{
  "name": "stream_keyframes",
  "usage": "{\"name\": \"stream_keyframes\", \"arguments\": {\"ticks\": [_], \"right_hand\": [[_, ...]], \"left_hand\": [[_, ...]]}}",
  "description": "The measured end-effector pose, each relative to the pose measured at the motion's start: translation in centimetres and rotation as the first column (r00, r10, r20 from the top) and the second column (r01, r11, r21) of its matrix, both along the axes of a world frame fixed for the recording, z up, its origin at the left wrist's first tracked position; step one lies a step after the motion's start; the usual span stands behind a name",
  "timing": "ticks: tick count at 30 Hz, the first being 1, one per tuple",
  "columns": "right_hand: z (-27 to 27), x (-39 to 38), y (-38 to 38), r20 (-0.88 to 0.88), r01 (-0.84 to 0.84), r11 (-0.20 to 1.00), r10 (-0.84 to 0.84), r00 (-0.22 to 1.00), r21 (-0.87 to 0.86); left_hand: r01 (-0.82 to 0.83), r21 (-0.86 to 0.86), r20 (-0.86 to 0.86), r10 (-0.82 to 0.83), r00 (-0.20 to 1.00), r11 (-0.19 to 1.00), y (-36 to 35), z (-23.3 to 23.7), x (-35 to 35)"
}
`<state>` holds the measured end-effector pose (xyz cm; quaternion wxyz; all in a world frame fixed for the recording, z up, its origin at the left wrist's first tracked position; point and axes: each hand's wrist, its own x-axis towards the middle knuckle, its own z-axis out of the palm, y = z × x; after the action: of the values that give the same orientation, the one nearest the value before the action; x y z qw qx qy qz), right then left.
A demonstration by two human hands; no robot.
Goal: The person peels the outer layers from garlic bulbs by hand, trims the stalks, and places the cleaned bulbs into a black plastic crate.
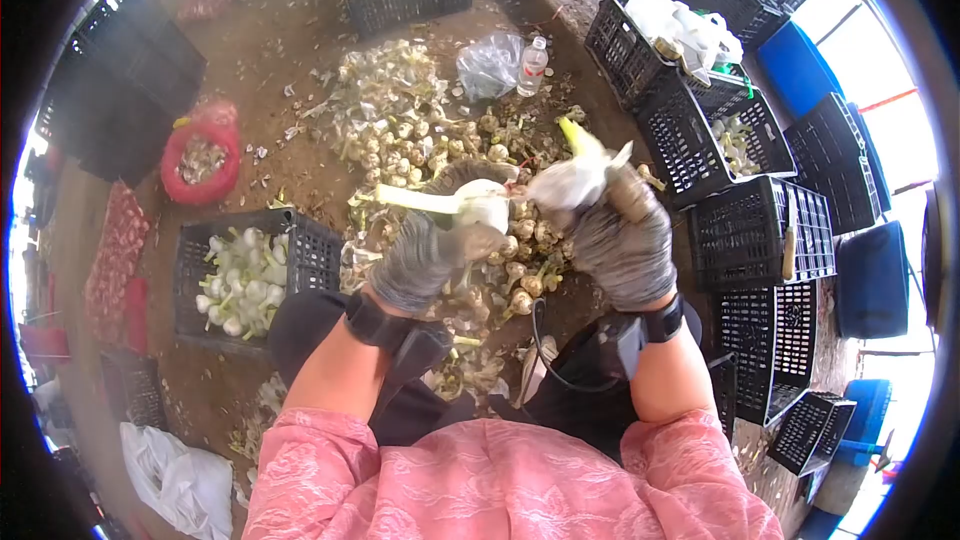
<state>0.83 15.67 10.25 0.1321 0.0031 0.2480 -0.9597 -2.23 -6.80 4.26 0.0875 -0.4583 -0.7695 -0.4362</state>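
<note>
My left hand, in a grey glove, is closed on a white garlic bulb whose pale stalk points left. My right hand, gloved the same way, grips whitish garlic skin with a yellow-green end sticking up; motion blurs it. The two hands are close together in front of me, the bulb and the skin almost meeting between them. Below and beyond them spreads a heap of unpeeled garlic bulbs on the ground.
A black crate of cleaned garlic stands at left, near a red mesh bag. Beyond the heap are a plastic bottle and a clear bag. Black crates line the right side. A white sack lies lower left.
</note>
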Motion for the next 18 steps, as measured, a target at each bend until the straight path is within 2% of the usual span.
{"name": "stream_keyframes", "arguments": {"ticks": [1,3,4,5,6,7,8,9,10,11,12,13,14,15,16,17,18], "right_hand": [[0.3,-0.5,-0.1,-0.022,0.181,0.983,-0.180,0.983,0.044],[0.9,-0.9,1.2,-0.118,0.225,0.902,-0.195,0.974,0.367],[0.9,-0.9,1.2,-0.246,0.185,0.693,-0.012,0.969,0.697],[1.0,-0.7,1.2,-0.288,0.200,0.363,0.205,0.935,0.910],[0.9,-0.5,0.8,-0.290,0.202,0.361,0.210,0.934,0.910],[0.6,0.0,0.1,-0.256,0.191,0.188,0.430,0.866,0.963],[0.2,0.5,-0.7,-0.172,0.211,0.010,0.619,0.766,0.977],[0.0,0.8,-1.1,-0.046,0.260,-0.160,0.766,0.642,0.952],[0.5,0.8,-1.2,-0.215,0.305,-0.008,0.693,0.689,0.952],[-0.1,0.4,-0.7,-0.462,0.553,0.055,0.621,0.633,0.831],[0.4,0.6,-0.8,-0.503,0.545,0.070,0.497,0.707,0.836],[1.2,0.8,-1.0,-0.530,0.539,0.085,0.361,0.767,0.838],[1.8,0.9,-1.4,-0.656,0.692,0.002,0.321,0.683,0.722],[2.1,1.0,-1.8,-0.655,0.692,-0.004,0.319,0.685,0.722],[2.3,1.2,-2.3,-0.728,0.774,-0.068,0.296,0.619,0.630],[2.3,1.4,-2.6,-0.792,0.839,-0.134,0.280,0.542,0.527],[1.9,1.5,-2.7,-0.774,0.845,-0.191,0.339,0.534,0.500]], "left_hand": [[-0.001,0.000,0.001,0.001,1.000,1.000,0.0,0.0,-0.1],[-0.017,0.149,0.210,-0.014,0.978,0.989,0.1,0.3,-0.1],[-0.035,0.221,0.307,-0.035,0.951,0.975,0.2,0.5,-0.2],[-0.060,0.292,0.397,-0.064,0.916,0.955,0.4,0.7,-0.3],[-0.092,0.358,0.481,-0.100,0.871,0.929,0.7,1.0,-0.3],[-0.129,0.418,0.560,-0.143,0.816,0.899,1.2,2.1,-0.2],[-0.117,0.561,0.609,-0.314,0.728,0.819,1.3,3.6,0.2],[-0.116,0.560,0.611,-0.315,0.726,0.820,1.5,3.8,0.3],[-0.116,0.515,0.573,-0.240,0.784,0.849,1.6,3.8,0.3],[-0.121,0.470,0.526,-0.167,0.834,0.874,1.6,3.8,0.4],[-0.172,0.637,0.667,-0.426,0.611,0.751,1.4,3.3,0.3],[-0.170,0.640,0.665,-0.430,0.610,0.749,1.4,3.0,0.4],[-0.151,0.618,0.663,-0.408,0.628,0.772,1.5,2.9,0.4],[-0.133,0.593,0.660,-0.385,0.645,0.794,1.7,2.9,0.4],[-0.124,0.443,0.590,-0.185,0.786,0.888,2.0,3.1,0.5],[-0.120,0.443,0.591,-0.189,0.784,0.888,2.2,3.5,0.6],[-0.093,0.419,0.551,-0.171,0.817,0.903,2.4,3.9,0.9]]}}
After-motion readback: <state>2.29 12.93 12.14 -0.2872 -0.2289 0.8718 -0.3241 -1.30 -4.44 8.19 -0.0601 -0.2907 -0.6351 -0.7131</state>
